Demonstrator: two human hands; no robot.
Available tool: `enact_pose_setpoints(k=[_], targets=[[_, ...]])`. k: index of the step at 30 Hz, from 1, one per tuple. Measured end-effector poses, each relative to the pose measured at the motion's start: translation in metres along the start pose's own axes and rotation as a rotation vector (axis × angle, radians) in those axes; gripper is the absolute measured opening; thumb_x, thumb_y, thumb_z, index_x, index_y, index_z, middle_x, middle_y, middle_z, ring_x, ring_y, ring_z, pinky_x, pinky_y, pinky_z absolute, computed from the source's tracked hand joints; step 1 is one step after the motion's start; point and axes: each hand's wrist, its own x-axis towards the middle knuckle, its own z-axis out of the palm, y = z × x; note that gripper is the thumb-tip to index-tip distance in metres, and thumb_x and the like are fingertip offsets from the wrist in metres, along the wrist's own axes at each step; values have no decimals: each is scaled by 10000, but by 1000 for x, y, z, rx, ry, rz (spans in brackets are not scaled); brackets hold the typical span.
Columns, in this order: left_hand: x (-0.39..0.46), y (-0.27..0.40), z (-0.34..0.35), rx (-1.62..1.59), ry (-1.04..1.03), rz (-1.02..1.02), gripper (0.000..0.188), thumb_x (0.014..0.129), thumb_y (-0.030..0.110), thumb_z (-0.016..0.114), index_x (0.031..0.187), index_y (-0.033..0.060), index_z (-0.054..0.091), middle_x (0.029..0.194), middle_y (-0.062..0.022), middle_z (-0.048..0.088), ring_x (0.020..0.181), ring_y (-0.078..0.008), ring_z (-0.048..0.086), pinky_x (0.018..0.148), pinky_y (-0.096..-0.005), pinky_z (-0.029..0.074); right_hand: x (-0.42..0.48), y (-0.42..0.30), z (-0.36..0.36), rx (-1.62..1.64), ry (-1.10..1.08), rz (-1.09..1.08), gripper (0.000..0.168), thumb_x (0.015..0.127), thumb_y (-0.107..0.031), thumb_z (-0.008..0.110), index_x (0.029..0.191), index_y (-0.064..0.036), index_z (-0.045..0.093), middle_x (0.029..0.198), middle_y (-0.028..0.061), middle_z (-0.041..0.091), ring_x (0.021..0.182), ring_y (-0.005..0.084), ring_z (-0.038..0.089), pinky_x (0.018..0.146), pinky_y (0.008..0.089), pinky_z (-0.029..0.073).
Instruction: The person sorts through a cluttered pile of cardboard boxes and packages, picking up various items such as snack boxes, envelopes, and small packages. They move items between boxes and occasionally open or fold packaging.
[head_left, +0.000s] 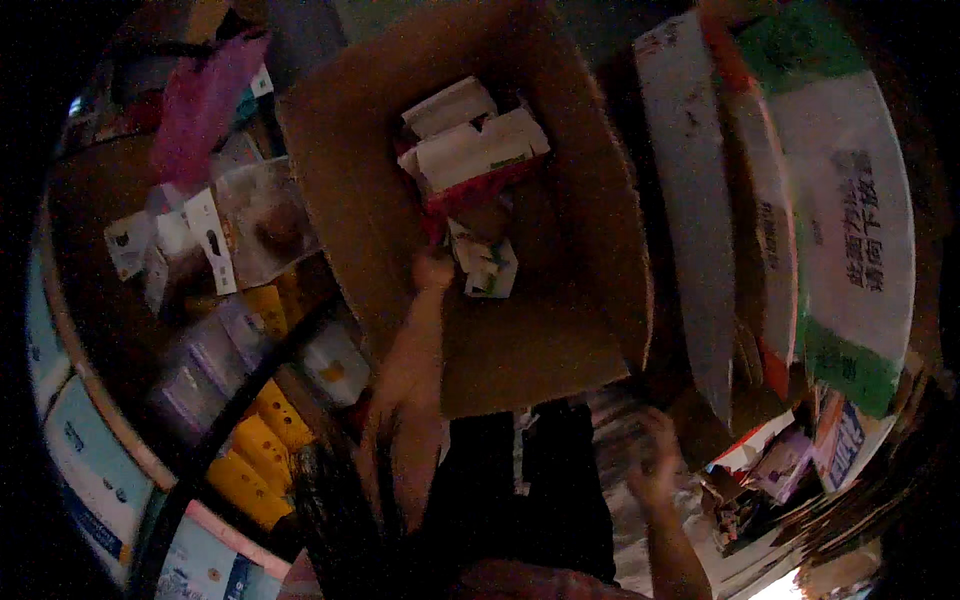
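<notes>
A deep, uncovered cardboard box (525, 352) stands before me, holding white cartons (480, 154) and some red material beneath them. My left hand (435, 268) reaches inside, its fingers at the lower end of the red material (435, 221), beside a small white-and-green carton (487, 262). Whether it grips anything is too dark to tell. Outside the box, at lower right, my right hand (654, 454) is raised over a greyish wrinkled surface, slightly blurred, with fingers apart and nothing seen in it.
Yellow packs (259, 465) and pale purple packs (195, 390) lie at left, with a pink bag (202, 112) above them. Large flattened printed cartons (847, 225) stand at right. Below them are torn small boxes (772, 457). A dark strap crosses the lower left.
</notes>
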Motion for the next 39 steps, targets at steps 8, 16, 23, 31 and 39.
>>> enact_pose_setpoints(k=[8, 16, 23, 31, 39], targets=[[26, 73, 18, 335, 383, 396, 630, 680, 232, 599, 1227, 56, 343, 1283, -173, 291, 1180, -326, 278, 948, -438, 277, 250, 110, 243, -295, -299, 45, 350, 783, -208, 500, 1091, -41, 489, 1100, 148, 501, 957, 280, 506, 841, 349, 396], [123, 99, 3, 915, 9, 469, 305, 719, 183, 577, 995, 52, 560, 897, -127, 581, 873, -283, 545, 818, -403, 402, 362, 160, 295, 37, -365, 126, 341, 779, -199, 483, 1066, -15, 496, 1058, 165, 515, 914, 275, 517, 819, 354, 403], [103, 107, -42, 1026, -192, 525, 274, 730, 212, 567, 951, 49, 568, 873, -132, 581, 849, -279, 548, 788, -404, 410, 392, 130, 291, -20, -456, 87, 327, 763, -191, 501, 1035, -8, 512, 1010, 161, 532, 875, 255, 525, 780, 348, 414], [78, 139, -68, 1114, -248, 583, 256, 744, 246, 556, 901, 45, 577, 845, -138, 581, 821, -274, 551, 754, -405, 418, 338, 130, 295, -410, -393, -52, 312, 744, -181, 522, 998, 0, 529, 956, 157, 550, 830, 232, 534, 737, 340, 427], [62, 158, -105, 1171, -248, 606, 260, 757, 279, 544, 851, 41, 587, 817, -144, 581, 793, -270, 554, 720, -406, 426, 311, 107, 309, -547, -486, -100, 297, 726, -171, 543, 962, 8, 547, 901, 153, 569, 786, 210, 543, 693, 333, 440]])
